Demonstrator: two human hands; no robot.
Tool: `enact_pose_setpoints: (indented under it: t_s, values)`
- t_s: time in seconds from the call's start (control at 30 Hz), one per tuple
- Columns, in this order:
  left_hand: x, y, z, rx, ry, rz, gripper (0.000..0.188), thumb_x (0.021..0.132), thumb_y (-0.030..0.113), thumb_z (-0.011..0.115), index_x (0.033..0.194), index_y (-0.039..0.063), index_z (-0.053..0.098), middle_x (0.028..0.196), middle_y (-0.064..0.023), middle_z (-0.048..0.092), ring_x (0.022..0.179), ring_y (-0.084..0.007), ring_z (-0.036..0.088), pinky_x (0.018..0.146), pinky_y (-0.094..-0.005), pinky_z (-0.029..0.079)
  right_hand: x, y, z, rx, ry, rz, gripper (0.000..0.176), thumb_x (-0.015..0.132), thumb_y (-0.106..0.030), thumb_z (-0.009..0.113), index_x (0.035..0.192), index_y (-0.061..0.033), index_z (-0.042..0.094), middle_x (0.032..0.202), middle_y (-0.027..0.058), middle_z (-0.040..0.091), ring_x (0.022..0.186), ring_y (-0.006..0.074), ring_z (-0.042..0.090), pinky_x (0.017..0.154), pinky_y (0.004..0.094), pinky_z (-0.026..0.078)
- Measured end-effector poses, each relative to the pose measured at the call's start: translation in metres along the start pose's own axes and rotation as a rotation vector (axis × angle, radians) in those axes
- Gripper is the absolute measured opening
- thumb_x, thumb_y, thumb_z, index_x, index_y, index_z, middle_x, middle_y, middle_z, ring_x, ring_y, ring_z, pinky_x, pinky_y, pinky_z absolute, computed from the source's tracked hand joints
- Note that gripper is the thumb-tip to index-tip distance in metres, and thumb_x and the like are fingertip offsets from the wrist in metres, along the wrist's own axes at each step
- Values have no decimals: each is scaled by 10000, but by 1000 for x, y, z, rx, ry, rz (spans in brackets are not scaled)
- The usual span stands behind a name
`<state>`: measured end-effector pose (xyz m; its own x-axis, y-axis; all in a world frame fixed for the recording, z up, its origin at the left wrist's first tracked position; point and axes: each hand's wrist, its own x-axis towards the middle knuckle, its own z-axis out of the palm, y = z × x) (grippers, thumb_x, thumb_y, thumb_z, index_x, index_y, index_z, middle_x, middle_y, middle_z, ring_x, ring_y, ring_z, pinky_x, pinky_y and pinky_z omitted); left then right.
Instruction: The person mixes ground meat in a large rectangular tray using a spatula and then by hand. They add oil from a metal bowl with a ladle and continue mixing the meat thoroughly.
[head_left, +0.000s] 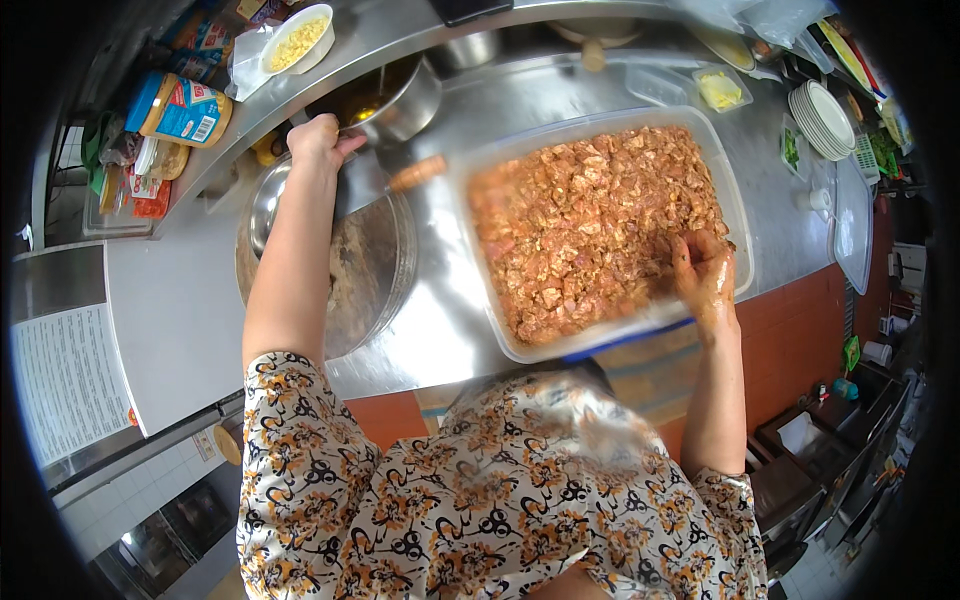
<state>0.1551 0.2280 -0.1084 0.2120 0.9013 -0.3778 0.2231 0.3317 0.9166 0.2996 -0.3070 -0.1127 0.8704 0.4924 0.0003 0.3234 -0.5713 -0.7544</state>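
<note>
My left hand (319, 141) is curled at the near left side of a metal pot (415, 112) holding yellow liquid, seemingly around its handle. Below that wrist, a cleaver with a wooden handle (418, 173) rests over a round wooden chopping block (360, 270). A large clear plastic tub (739, 202) is filled with chunks of marinated raw meat (592, 225). My right hand, (705, 270) wet and smeared with marinade, touches the meat near the tub's right side with bent fingers. Whether it grips any pieces cannot be made out.
Above the steel worktop (442, 300) runs a shelf with a white bowl of chopped yellowish bits (300, 43) and a blue-lidded jar (184, 109). A shiny metal bowl (268, 204) sits on the block. Stacked white plates (821, 120) and a small tub (721, 88) stand at right.
</note>
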Motion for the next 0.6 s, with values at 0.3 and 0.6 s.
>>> enact_pose_setpoints:
  t_s: [0.3, 0.6]
  values:
    - [-28, 9, 1, 164, -48, -1, 164, 899, -39, 528, 974, -171, 591, 880, -238, 679, 680, -376, 727, 574, -475, 663, -3, 17, -2, 38, -38, -14, 147, 1011, -118, 643, 925, 2, 651, 677, -41, 542, 602, 29, 459, 525, 228, 371]
    - [-64, 14, -34, 327, -95, -16, 228, 951, 36, 539, 1062, -143, 627, 923, -235, 713, 697, -357, 741, 541, -423, 651, 2, 24, -16, 126, -53, -45, 141, 940, -96, 678, 859, 19, 673, 697, 141, 662, 609, 193, 622, 585, 341, 489]
